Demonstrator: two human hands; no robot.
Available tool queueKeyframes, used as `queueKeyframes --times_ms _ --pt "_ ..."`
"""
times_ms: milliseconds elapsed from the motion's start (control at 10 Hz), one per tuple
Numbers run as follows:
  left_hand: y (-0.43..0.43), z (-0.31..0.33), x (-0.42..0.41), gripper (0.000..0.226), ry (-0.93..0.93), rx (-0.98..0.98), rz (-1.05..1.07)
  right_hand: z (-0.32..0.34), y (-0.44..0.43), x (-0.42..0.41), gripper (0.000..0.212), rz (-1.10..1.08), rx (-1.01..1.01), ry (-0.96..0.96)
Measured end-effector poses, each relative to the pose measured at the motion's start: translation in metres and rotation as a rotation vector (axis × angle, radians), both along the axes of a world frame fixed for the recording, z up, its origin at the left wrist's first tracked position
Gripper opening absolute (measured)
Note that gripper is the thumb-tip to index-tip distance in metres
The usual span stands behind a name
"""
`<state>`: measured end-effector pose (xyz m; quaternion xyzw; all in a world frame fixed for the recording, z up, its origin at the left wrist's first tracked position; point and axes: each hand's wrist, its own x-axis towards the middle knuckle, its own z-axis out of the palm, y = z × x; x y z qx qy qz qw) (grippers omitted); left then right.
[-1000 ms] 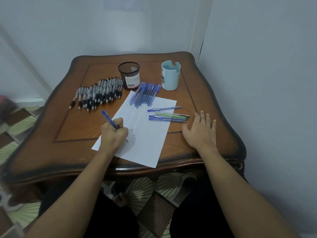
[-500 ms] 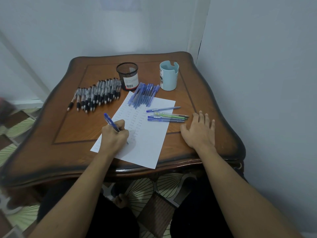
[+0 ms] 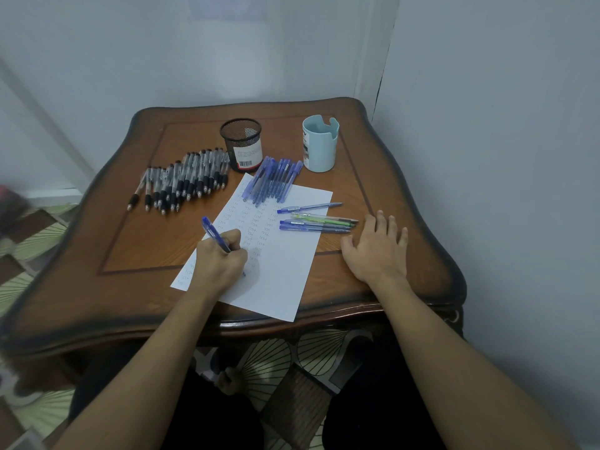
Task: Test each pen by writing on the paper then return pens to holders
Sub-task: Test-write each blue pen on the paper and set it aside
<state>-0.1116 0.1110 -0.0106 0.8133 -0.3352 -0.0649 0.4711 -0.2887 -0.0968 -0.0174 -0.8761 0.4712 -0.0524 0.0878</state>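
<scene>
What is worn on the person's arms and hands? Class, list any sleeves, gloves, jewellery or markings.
Nothing worn shows. The left forearm and right forearm are bare to the frame's edge, with no sleeves. The left hand and right hand have no gloves, rings, watch or bands. No markings can be made out.

Glossy varnished wooden table (image 3: 136, 241) with a darker, duller rim. Matt white paper sheet (image 3: 285, 271). 2 holders: a black metal mesh holder (image 3: 241, 138) with a paper label, and a smooth pale blue holder (image 3: 321, 151), seemingly plastic. Clear plastic pens (image 3: 185, 180) with matt black grips; shiny translucent blue plastic pens (image 3: 272, 180).
</scene>
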Motion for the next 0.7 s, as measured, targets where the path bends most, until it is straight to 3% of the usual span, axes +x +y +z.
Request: queueKeyframes --times_ms 600,700 --pt "-0.0023 0.0063 -0.0066 0.046 0.074 -0.008 0.004 0.0003 0.0006 0.0001 0.067 0.001 -0.002 0.0" --pt "-0.0018 0.0067 -0.002 0.036 0.135 -0.031 0.024 0.0005 0.0003 0.0002 0.068 0.001 -0.002 0.007"
